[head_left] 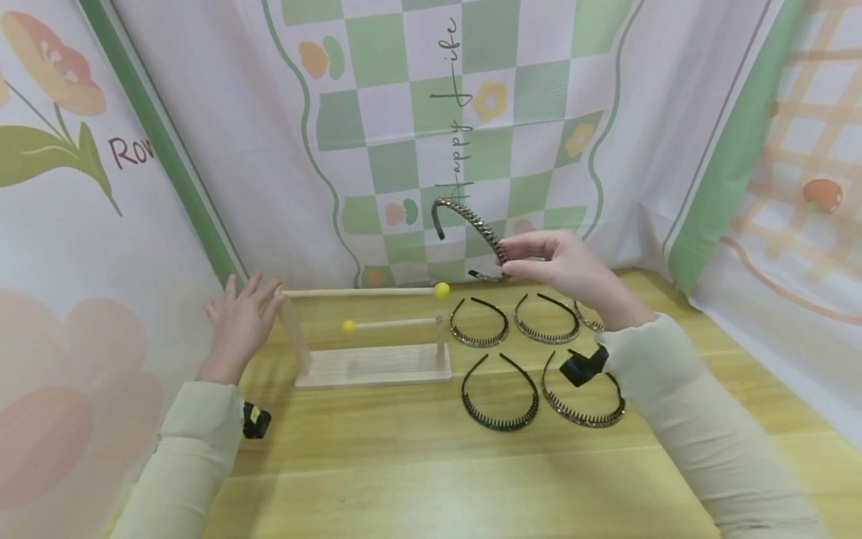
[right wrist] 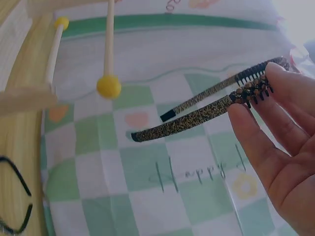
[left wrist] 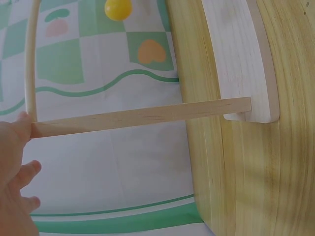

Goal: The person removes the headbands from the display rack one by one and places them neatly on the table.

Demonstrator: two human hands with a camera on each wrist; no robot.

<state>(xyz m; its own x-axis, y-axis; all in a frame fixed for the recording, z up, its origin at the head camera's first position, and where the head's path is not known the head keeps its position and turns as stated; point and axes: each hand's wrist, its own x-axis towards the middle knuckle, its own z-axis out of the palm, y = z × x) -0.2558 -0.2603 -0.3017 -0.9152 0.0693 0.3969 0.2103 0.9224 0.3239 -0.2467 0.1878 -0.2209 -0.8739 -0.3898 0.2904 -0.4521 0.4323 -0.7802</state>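
Observation:
My right hand pinches a dark headband with gold beading and comb teeth, between thumb and fingers. It is held up in the air, behind and to the right of a wooden rack; in the right wrist view the two free ends of the headband point left toward the rack's yellow-tipped rod. My left hand touches the top corner of the rack's left post, its other fingers spread. In the left wrist view, that post runs down to the base.
Several toothed headbands lie on the table right of the rack, including a dark green one and a brownish one. My right forearm partly covers that group. A lower rod ends in a yellow ball. Patterned curtains enclose the table.

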